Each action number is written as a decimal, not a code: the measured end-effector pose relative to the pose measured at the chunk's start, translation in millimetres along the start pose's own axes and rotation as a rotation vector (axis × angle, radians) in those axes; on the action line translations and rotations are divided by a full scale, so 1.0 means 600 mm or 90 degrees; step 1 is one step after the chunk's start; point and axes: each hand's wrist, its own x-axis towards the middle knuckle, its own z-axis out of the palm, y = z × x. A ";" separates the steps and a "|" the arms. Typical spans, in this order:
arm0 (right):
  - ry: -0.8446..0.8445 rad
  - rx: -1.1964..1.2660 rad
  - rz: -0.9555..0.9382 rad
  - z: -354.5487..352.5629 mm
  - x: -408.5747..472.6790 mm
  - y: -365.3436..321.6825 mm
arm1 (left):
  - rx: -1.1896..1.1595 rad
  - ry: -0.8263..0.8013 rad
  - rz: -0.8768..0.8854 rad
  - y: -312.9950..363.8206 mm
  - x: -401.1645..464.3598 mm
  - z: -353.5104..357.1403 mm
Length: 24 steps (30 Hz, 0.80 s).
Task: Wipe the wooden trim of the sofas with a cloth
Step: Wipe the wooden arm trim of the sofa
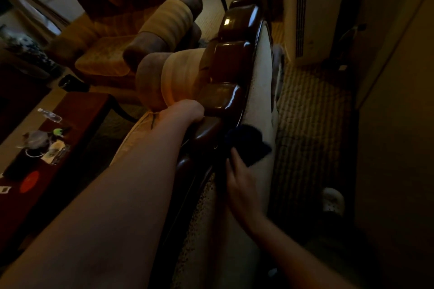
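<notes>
The glossy dark wooden trim point(231, 58) runs along the top of the sofa back, from the lower middle up toward the top centre. My left hand point(187, 110) rests on top of the trim, fingers curled over its far side. My right hand point(242, 183) holds a dark blue cloth point(249, 143) against the rear edge of the trim, where the wood meets the pale back panel point(260, 91). The fingertips of both hands are hidden.
A second armchair point(112, 54) with striped arm cushions stands at upper left. A dark low table point(58, 138) with a bottle and small items is at left. Patterned carpet point(310, 124) lies behind the sofa, with a wall unit point(312, 7) and a white shoe point(333, 199) at right.
</notes>
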 end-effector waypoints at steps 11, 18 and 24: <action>0.013 -0.072 -0.115 -0.022 0.220 -0.046 | 0.017 0.008 0.025 -0.009 0.007 0.005; 0.016 -0.243 -0.190 -0.033 0.273 -0.059 | 0.003 0.022 0.003 -0.013 -0.003 0.007; -0.096 -0.153 -0.321 -0.054 0.148 -0.037 | -0.078 0.052 -0.028 -0.017 -0.012 0.002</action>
